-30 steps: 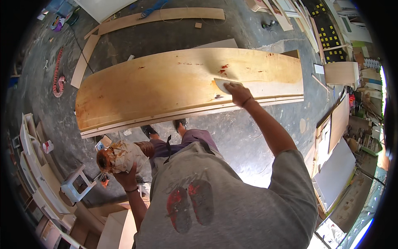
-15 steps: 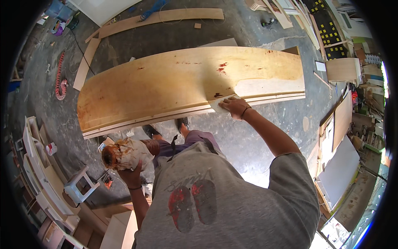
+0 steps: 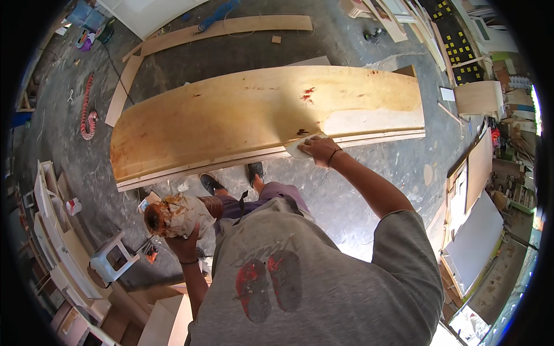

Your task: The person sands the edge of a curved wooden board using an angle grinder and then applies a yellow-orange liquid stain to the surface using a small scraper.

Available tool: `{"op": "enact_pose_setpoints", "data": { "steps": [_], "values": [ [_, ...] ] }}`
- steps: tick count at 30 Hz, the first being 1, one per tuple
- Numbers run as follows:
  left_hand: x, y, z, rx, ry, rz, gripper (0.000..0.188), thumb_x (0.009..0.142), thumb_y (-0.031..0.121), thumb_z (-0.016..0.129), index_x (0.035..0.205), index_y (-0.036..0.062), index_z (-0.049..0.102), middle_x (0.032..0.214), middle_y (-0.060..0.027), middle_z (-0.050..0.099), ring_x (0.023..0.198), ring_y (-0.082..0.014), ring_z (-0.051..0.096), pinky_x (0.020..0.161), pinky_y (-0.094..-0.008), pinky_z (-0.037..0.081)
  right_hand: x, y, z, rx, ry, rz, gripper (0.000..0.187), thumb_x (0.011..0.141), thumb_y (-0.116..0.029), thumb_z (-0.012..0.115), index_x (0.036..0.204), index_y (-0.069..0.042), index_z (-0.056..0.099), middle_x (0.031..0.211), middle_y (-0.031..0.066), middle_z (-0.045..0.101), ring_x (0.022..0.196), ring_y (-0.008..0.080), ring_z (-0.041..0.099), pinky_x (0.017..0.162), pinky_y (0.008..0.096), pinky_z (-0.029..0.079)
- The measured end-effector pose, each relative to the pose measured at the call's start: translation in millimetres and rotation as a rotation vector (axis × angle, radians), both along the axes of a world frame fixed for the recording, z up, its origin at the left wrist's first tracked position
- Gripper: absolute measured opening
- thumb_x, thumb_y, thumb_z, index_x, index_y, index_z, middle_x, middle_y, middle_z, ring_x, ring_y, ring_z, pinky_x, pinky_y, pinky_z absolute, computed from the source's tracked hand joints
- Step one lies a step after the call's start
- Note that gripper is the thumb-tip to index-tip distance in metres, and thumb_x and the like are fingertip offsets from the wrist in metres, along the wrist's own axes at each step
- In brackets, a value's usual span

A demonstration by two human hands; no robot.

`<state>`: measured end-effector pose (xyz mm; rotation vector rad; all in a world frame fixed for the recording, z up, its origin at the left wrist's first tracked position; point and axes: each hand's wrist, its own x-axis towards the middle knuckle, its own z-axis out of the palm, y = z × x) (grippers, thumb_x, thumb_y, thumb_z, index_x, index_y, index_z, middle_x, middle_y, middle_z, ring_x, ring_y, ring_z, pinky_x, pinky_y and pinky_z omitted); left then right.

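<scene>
Across my front lies a long curved wooden panel (image 3: pixel 231 115), with red and dark marks and a layered near edge. At that edge, right of the middle, my right hand (image 3: pixel 319 151) is closed on a pale flat piece (image 3: pixel 296 147) and presses it to the wood. Whether that piece is a cloth or a stiff spreader I cannot tell. My left hand (image 3: pixel 186 245) is wrapped round a crusted can (image 3: pixel 182 216), off-white with brown drips, tilted to the left beside my hip. Its dark brown mouth faces left.
Beyond the panel, long boards (image 3: pixel 231 26) lie on the concrete floor. A red coiled hose (image 3: pixel 88 115) is at the left, and a small white-blue stool (image 3: pixel 114 259) stands lower left. Wooden sheets (image 3: pixel 470 173) lean at the right. My feet stand by the panel's near edge.
My right hand has slid a little to the left along the panel's near edge with the pale piece. My left hand still holds the crusted can in about the same place.
</scene>
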<state>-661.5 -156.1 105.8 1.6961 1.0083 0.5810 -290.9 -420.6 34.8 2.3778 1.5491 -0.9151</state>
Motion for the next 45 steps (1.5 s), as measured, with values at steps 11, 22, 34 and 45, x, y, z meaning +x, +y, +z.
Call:
{"op": "enact_pose_setpoints", "data": {
  "steps": [11,22,34,45],
  "values": [
    [-14.9,-10.0,-1.0,0.371,0.302,-0.028,0.086,0.059,0.010,0.080,0.127,-0.0024,0.031,0.124,-0.0160,0.045,0.110,-0.0253,0.050,0.094,-0.0364,0.041,66.8,-73.7,-14.5,0.193,-0.176,-0.215,0.059,0.071,0.003,0.051,0.126,-0.015,0.044,0.131,0.0101,0.045,0.120,0.0293,0.043,0.097,0.0365,0.039],
    [-34.6,-37.0,-4.8,0.210,0.107,0.102,0.093,0.056,0.010,0.082,0.130,-0.0029,0.028,0.127,-0.0165,0.042,0.115,-0.0260,0.045,0.097,-0.0379,0.038,93.8,-63.4,-12.1,-0.013,-0.073,-0.257,0.059,0.071,0.002,0.051,0.127,-0.017,0.046,0.125,0.0049,0.051,0.115,0.0243,0.048,0.092,0.0340,0.042],
    [-51.6,-110.4,-10.0,0.290,0.122,0.251,0.098,0.053,0.020,0.084,0.130,-0.0031,0.029,0.123,-0.0182,0.046,0.112,-0.0290,0.049,0.096,-0.0395,0.039,62.4,-85.0,1.6,-0.041,0.000,0.026,0.059,0.069,-0.001,0.052,0.124,-0.020,0.049,0.124,0.0016,0.051,0.114,0.0224,0.049,0.090,0.0345,0.044],
    [-53.0,-217.9,20.8,0.061,-0.180,0.378,0.097,0.049,0.013,0.083,0.127,-0.0015,0.029,0.118,-0.0136,0.046,0.108,-0.0251,0.048,0.093,-0.0371,0.042,75.9,-139.8,81.3,1.097,1.044,-0.924,0.052,0.076,-0.007,0.049,0.126,0.000,0.040,0.119,0.0168,0.051,0.109,0.0308,0.051,0.095,0.0409,0.041]
  ]
}}
